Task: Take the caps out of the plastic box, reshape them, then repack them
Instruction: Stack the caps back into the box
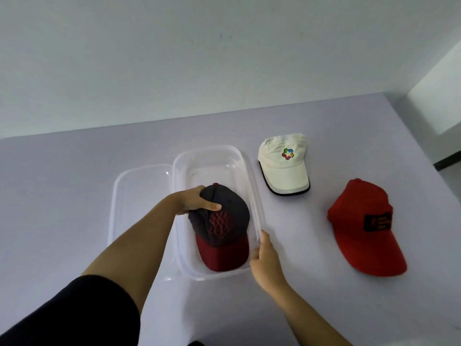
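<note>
A clear plastic box point(214, 156) stands open in the middle of the table. Inside it lies a dark grey cap point(224, 223) with a dark red brim and red stitching, brim toward me. My left hand point(197, 202) grips the crown of this cap at its back left. My right hand point(264, 260) holds the box's right rim near the front corner. A white cap point(284, 166) with a coloured logo sits on the table right of the box. A red cap point(361, 226) with a black patch lies farther right.
The clear lid point(139, 193) lies flat against the box's left side. The pale purple table point(74, 196) ends at a white wall behind and drops off at the far right edge.
</note>
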